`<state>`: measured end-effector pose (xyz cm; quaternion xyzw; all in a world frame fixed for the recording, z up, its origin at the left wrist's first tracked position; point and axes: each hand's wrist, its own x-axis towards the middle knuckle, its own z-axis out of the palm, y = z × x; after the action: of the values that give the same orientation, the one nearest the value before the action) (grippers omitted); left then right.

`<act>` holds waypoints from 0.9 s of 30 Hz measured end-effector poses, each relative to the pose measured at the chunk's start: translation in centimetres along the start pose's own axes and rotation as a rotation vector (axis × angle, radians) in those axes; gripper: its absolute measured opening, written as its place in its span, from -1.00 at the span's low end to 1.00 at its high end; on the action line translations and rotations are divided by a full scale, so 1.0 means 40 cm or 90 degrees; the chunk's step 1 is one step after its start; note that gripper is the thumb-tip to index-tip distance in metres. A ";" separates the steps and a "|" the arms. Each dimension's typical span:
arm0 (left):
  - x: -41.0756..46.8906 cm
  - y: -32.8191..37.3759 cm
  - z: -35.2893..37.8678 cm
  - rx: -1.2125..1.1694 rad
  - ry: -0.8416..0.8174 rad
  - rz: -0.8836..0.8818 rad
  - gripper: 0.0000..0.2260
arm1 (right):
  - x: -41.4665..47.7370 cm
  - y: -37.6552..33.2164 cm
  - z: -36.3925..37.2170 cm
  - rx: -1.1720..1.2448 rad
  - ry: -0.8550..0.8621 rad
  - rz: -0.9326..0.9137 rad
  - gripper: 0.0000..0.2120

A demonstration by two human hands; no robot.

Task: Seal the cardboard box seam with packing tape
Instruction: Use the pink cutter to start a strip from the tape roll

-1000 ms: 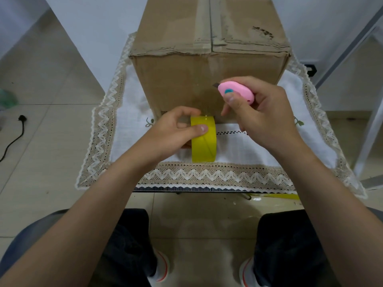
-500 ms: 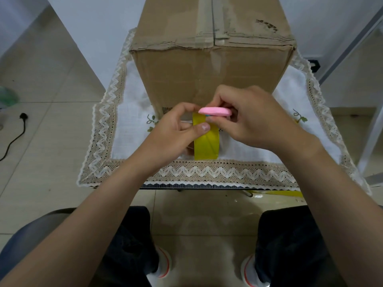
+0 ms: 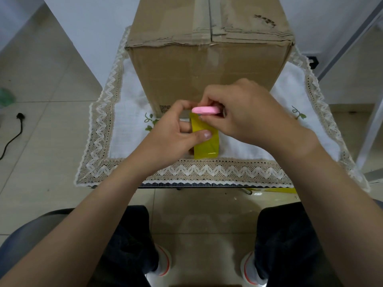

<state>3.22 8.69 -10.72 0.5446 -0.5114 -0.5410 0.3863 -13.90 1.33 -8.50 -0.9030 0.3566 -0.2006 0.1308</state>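
A tall brown cardboard box (image 3: pixel 209 65) stands on a small table, its top seam running away from me under a strip of tape. In front of the box, my left hand (image 3: pixel 174 131) grips a yellow roll of packing tape (image 3: pixel 206 141) held on edge, thumb across its face. My right hand (image 3: pixel 246 112) holds a small pink cutter (image 3: pixel 205 110) flat against the top of the roll, close to the box's front face. The cutter's blade is hidden.
A white cloth with a lace border (image 3: pixel 186 170) covers the table. A metal frame (image 3: pixel 371 125) stands at the right. On the tiled floor at the left lies a black cable with a plug (image 3: pixel 18 121). My knees and shoes are below the table edge.
My right hand came down from in front of the box and turned the pink cutter flat onto the top of the roll. My left hand kept hold of the roll.
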 end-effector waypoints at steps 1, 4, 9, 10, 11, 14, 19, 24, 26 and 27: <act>0.000 0.000 0.000 0.002 0.000 0.000 -0.64 | 0.003 -0.005 0.000 -0.006 -0.006 0.005 -0.79; 0.000 0.002 0.000 0.010 0.004 -0.001 -0.63 | 0.009 -0.012 -0.003 -0.026 -0.017 0.013 -0.87; 0.002 -0.001 -0.001 0.023 0.008 -0.002 -0.63 | 0.017 -0.021 -0.002 -0.018 -0.015 0.032 -0.88; 0.002 -0.001 -0.002 0.021 0.007 -0.003 -0.62 | 0.020 -0.021 -0.001 -0.015 -0.016 0.035 -0.88; 0.003 0.000 -0.002 0.019 0.007 -0.006 -0.62 | 0.022 -0.022 0.000 -0.011 -0.017 0.040 -0.86; 0.004 0.001 -0.002 0.016 0.004 -0.012 -0.61 | 0.025 -0.021 -0.002 0.003 -0.018 0.053 -0.80; 0.008 0.001 -0.002 0.036 -0.001 -0.024 -0.61 | 0.016 -0.005 -0.014 0.018 -0.014 0.051 -0.84; 0.008 0.004 -0.002 0.041 0.005 -0.038 -0.57 | -0.002 0.012 -0.032 0.002 -0.008 0.040 -0.89; 0.006 0.006 -0.001 0.048 0.006 -0.041 -0.55 | -0.010 0.017 -0.037 0.004 -0.005 0.040 -0.89; 0.006 0.007 -0.001 0.052 0.008 -0.043 -0.55 | -0.014 0.020 -0.040 0.006 -0.002 0.043 -0.89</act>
<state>3.21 8.40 -10.51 0.5802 -0.5123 -0.5287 0.3484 -15.46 1.02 -7.53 -0.8901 0.3858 -0.1965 0.1423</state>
